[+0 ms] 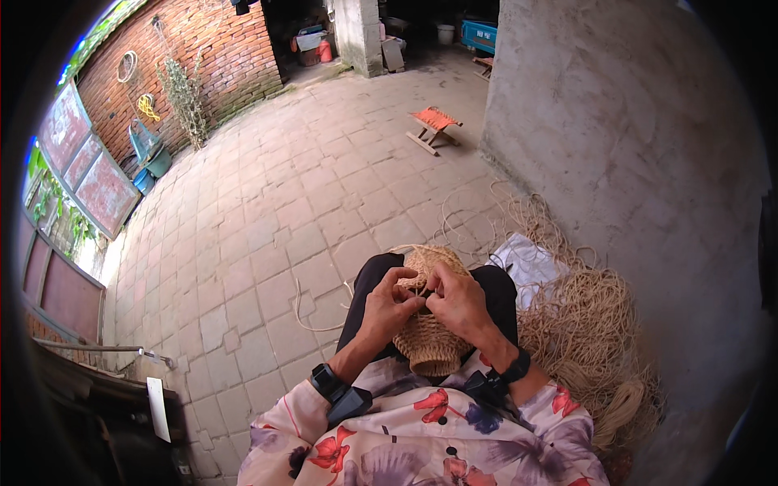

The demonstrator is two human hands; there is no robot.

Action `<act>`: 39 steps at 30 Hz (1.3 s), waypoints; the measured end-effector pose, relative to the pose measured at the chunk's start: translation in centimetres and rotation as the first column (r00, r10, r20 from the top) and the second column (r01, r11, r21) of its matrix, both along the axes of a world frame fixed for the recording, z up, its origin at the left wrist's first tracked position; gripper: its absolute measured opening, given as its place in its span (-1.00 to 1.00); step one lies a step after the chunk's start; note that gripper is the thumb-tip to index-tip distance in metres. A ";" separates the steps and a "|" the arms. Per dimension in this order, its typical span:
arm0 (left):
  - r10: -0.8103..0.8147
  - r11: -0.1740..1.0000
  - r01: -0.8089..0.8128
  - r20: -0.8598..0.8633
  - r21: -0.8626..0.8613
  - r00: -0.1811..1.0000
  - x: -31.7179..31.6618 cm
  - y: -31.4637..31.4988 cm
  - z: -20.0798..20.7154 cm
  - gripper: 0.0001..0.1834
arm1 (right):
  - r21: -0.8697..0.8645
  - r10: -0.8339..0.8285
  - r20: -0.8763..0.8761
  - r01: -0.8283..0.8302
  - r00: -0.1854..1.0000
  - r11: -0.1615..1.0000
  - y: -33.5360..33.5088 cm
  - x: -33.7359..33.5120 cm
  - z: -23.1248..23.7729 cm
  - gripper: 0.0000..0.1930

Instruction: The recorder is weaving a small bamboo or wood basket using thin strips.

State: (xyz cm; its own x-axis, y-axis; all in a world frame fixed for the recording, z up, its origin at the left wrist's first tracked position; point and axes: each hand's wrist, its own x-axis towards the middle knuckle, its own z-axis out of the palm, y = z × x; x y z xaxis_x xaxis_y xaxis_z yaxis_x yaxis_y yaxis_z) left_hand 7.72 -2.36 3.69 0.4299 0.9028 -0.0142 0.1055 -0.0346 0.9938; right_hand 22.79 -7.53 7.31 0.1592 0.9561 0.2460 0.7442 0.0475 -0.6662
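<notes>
A tan woven basket [429,347] lies in my lap between my knees. Its narrow round end points toward me, and a rounded woven part [435,258] shows beyond my fingers. My left hand [391,306] is closed in a pinch over the dark gap in the weave, on a thin straw cord. From the other side my right hand [458,301] pinches at the same spot, its fingertips almost touching the left ones. The fingers partly hide the cord between them. A loose cord end [318,329] trails off to the left over the paving.
To my right, a big heap of loose straw cord [590,348] lies against the grey wall [616,121], beside a white sheet [528,266]. An orange-topped folding stool [436,120] stands ahead on the paving. Metal gate panels [87,162] are at the left.
</notes>
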 end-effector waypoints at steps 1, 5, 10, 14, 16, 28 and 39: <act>0.015 0.998 -0.011 0.058 -0.065 0.998 0.0 -0.4 0.3 -0.55 | 0.000 0.002 0.001 -0.002 1.000 1.000 -0.3 0.0 -0.1 -0.82; 0.058 0.994 -0.057 -0.002 0.096 0.998 -0.5 -1.7 1.6 -0.58 | 0.042 -0.101 -0.183 0.111 0.978 0.993 -1.0 0.3 -1.0 -0.87; 0.231 0.919 -0.100 -0.316 0.382 0.920 -2.7 -1.1 0.5 -0.70 | 0.051 -0.129 -0.294 0.150 0.947 0.987 -1.6 0.6 -2.1 -0.88; 0.110 0.982 -0.048 -0.347 0.181 0.931 -5.8 -0.2 -0.9 -0.85 | 0.088 -0.104 -0.337 0.142 0.936 0.986 -2.2 1.4 -2.6 -0.88; 0.013 0.997 -0.027 -0.198 -0.068 0.980 -6.0 -0.1 -0.5 -0.86 | 0.081 -0.094 -0.395 0.137 0.914 0.987 -2.5 1.8 -2.8 -0.90; -0.184 0.983 0.180 -0.155 -0.037 0.971 -1.1 0.5 0.2 -0.85 | -0.026 -0.097 -0.739 0.116 0.667 0.993 -4.1 2.8 -5.6 -0.87; 0.060 0.802 0.251 -0.491 0.542 0.869 2.4 -0.8 1.8 -0.80 | -0.121 -0.172 -0.777 0.124 0.606 0.985 -5.9 4.2 -6.7 -0.86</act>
